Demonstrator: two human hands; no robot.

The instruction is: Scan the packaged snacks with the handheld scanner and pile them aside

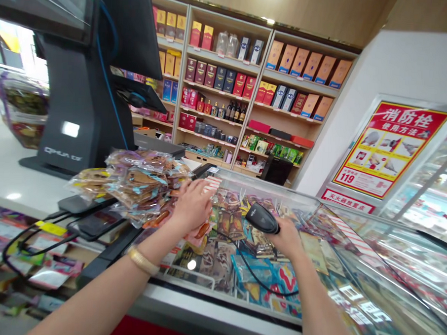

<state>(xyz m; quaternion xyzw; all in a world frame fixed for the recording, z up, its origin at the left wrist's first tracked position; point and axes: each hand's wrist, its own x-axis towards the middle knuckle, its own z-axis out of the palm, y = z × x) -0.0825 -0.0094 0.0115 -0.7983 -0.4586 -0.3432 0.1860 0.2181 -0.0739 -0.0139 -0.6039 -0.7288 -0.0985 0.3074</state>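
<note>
We see the left hand (194, 203) reaching over a reddish packet (202, 231) at the right edge of a heap of clear-wrapped snack packets (141, 181). Its fingers lie close together and bend downward; we cannot tell whether they pinch the packet or only rest on it. A gold-coloured bracelet (143, 262) circles that wrist.

To the right, the right hand (289, 239) is wrapped around the handle of a black barcode scanner (260, 217), whose head points left and toward the far side. We cannot make out every finger, since the scanner and the hand itself hide some. A black cable (247, 265) curves below the scanner, over the glass display case (218, 296), through which we see many snack bags.

On the left, the heap sits in front of a black checkout terminal (78, 112), which stands on a white counter (9, 163). Near the heap's lower left, we find a flat black device (98, 225) with cables beside it. At the far side, shelves (221, 92) hold rows of boxes and bottles, and to the far right a red-and-yellow poster (392, 150) hangs on the white wall (333, 113).
</note>
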